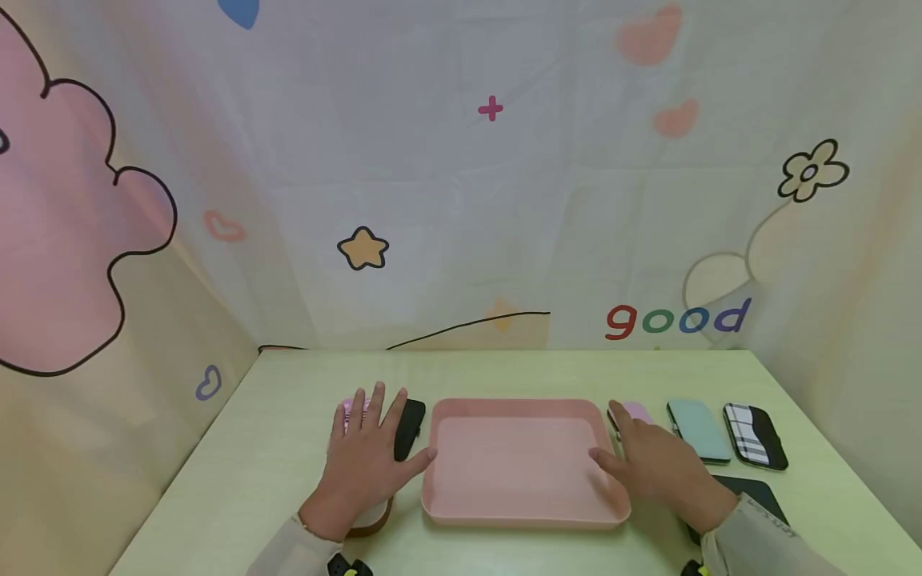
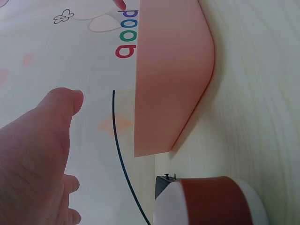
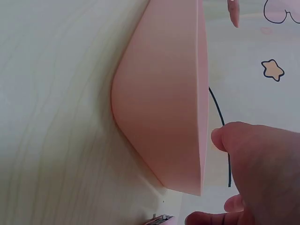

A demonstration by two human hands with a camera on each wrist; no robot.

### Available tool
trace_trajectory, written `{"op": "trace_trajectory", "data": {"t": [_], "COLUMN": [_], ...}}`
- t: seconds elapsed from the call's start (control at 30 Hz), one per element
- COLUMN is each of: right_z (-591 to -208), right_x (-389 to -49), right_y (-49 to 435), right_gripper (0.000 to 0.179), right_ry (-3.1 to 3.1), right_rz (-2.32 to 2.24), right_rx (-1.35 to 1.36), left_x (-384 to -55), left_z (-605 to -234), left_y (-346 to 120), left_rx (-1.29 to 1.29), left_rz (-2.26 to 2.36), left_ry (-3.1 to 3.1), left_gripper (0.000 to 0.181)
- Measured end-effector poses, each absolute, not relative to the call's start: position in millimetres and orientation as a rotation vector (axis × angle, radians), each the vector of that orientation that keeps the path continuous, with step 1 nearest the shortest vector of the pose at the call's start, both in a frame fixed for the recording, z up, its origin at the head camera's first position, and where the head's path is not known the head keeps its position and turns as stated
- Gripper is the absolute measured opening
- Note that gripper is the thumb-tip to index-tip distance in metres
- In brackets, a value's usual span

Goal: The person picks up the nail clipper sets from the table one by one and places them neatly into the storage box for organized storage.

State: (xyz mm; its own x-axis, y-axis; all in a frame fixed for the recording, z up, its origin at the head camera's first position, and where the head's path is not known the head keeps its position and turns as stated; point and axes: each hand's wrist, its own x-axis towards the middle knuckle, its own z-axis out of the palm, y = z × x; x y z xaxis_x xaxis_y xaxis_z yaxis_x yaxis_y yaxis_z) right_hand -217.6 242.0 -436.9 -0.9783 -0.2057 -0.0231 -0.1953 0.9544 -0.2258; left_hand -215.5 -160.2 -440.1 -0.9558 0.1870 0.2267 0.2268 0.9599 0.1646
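Note:
A pink rectangular tray (image 1: 519,464) sits on the table between the hands. My left hand (image 1: 367,460) is spread with straight fingers above the table at the tray's left side, its thumb overlapping the rim in the head view. Partly hidden beneath it are a flat black item (image 1: 410,428) and a white and brown item (image 1: 373,524). My right hand (image 1: 659,460) hovers at the tray's right side, fingers extended and loosely together, thumb over the rim. It partly covers a small lilac item (image 1: 637,412). Both wrist views show the tray's outer wall (image 2: 173,75) (image 3: 159,89) beside the thumbs.
Right of the right hand lie a flat mint-green item (image 1: 699,430) and a black-and-white plaid one (image 1: 755,436). A flat black item (image 1: 752,492) lies partly under the right forearm. A printed cloth (image 1: 461,176) hangs behind the pale table (image 1: 238,480).

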Motion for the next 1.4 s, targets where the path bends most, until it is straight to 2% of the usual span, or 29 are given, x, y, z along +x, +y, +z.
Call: {"op": "trace_trajectory", "data": {"t": [0.23,0.7,0.97,1.4], "right_z": [-440,-455,-457,-465], "right_x": [-213,-212,-211,-207], "right_y": [236,224,218,218], "right_gripper": [0.092,0.080,0.071,0.075], "right_ry": [3.033,3.025,2.934,3.007], "right_rz": [-0.302,-0.295,-0.347,-0.313], "right_rx": [-0.334,-0.376,-0.280,-0.362], "left_x": [-213,-211,-210,-204], "left_z": [-441,-443,-447,-450], "left_y": [-164,-170,-178,-188], "left_rx": [-0.304,-0.328,-0.314,-0.366], "left_rz": [-0.299,-0.317,-0.260,-0.249], "left_ry": [-2.934,-2.940,-2.931,-2.941], "left_gripper": [0.097,0.097,0.096,0.096]}}
